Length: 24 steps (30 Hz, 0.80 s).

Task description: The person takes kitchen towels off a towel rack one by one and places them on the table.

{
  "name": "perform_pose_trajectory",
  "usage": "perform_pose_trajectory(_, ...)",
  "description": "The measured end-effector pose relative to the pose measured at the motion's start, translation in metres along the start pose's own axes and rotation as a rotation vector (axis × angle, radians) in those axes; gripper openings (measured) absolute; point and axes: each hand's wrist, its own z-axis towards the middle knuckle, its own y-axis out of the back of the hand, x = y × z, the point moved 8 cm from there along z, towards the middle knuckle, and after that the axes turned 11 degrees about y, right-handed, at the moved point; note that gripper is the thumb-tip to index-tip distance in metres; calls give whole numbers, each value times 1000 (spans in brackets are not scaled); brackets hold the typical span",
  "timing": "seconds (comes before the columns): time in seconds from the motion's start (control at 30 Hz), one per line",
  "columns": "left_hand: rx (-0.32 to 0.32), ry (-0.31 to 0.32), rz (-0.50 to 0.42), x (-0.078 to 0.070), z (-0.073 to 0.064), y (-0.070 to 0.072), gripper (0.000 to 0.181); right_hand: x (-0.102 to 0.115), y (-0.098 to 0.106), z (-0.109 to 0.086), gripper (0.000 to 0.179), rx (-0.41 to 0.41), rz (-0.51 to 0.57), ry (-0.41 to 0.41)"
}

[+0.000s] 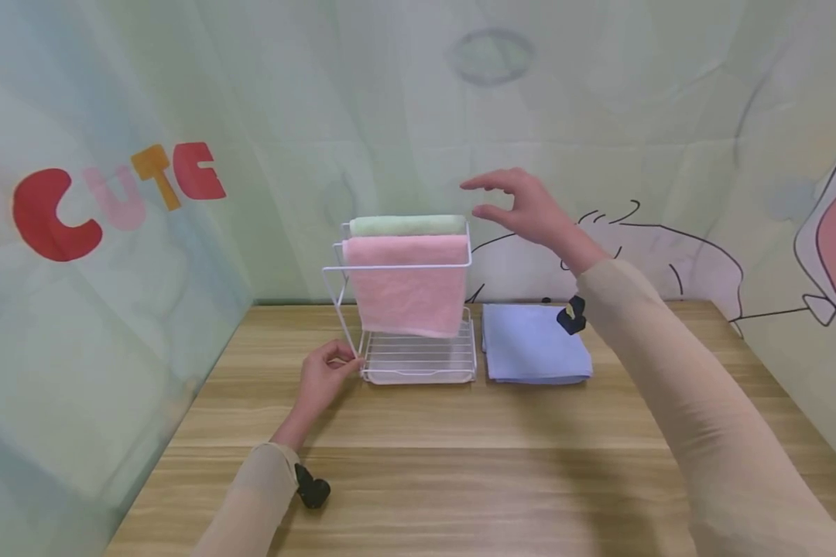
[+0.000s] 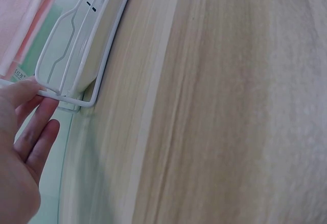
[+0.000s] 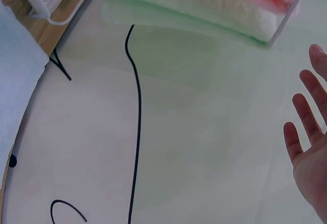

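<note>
A white wire rack point(image 1: 418, 374) stands on the table, with a pink towel point(image 1: 407, 290) draped over its front upper bar. Behind that, a green towel point(image 1: 407, 225) hangs on the bar further back. My left hand point(image 1: 323, 375) pinches the rack's lower left corner; in the left wrist view its thumb and fingers close round the white wire frame point(image 2: 76, 100). My right hand point(image 1: 522, 205) is raised in the air to the right of the rack's top, fingers extended and holding nothing. To the right of the rack lies a folded blue towel point(image 1: 532, 348).
The wooden table point(image 1: 418, 480) backs onto a printed curtain point(image 1: 292, 155), which also runs along its left and right sides. A shallow white tray point(image 1: 418, 379) sits at the rack's base, under the wires.
</note>
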Motion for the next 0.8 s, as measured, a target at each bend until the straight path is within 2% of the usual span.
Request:
perform_pose_trajectory(0.17,17,5,-11,1,1,-2,14,14,-8,8,41,-2,-6,76)
perform_pose_trajectory(0.43,3,11,-2,1,0,-2,13,29,-22,15,40,18,-3,134)
perform_pose_trajectory(0.8,10,21,-7,-1,-2,-2,16,48,-43,23,39,60,36,159)
